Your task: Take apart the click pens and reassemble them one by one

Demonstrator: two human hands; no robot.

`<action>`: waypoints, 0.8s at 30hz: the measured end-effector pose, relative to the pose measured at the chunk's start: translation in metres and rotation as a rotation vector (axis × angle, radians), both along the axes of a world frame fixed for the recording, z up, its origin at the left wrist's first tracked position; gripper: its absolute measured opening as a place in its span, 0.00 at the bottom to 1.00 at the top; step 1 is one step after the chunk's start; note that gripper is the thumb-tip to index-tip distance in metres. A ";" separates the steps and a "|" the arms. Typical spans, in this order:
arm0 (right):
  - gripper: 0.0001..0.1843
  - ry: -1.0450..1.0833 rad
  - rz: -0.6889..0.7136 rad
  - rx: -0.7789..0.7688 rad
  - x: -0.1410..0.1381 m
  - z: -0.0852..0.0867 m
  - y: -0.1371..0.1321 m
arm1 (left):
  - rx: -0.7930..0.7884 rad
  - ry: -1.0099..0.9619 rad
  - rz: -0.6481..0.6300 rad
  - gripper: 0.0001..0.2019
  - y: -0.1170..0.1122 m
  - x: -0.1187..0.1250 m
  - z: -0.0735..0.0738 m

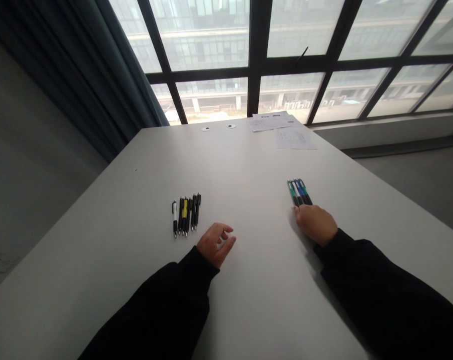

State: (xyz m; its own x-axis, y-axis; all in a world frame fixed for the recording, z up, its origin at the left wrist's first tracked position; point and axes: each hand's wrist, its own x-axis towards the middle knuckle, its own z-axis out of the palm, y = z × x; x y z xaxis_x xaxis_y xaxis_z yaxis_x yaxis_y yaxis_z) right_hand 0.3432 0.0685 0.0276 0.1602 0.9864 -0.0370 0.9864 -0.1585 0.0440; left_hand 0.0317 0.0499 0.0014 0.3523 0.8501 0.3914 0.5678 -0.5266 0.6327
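On the white table [230, 170], left of centre, several pens lie side by side in a row. At its left end is a white pen with a black grip [174, 214]; a yellow and black pen [185, 209] lies among the black pens [195, 212]. Just right of this row, my left hand [214, 244] holds nothing, its fingers loosely bent and apart. Over on the right, my right hand [317, 225] is closed round the lower ends of several green, white and blue pens [300, 190]. Their upper ends point away from me; the fingers' undersides are hidden.
Printed papers [282, 127] lie at the table's far right corner. Two round cable-hole covers [205, 129] are set near the far edge. Beyond stands a large window with dark frames [259, 65]; a dark curtain [109, 75] hangs at the left.
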 end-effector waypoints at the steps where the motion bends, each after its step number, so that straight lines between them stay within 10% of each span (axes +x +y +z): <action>1: 0.26 -0.001 0.000 0.001 0.000 0.000 0.000 | -0.001 0.000 0.000 0.08 0.000 0.000 0.000; 24: 0.26 -0.019 0.072 0.054 -0.001 -0.002 -0.001 | 0.213 0.212 0.008 0.06 0.005 -0.008 -0.002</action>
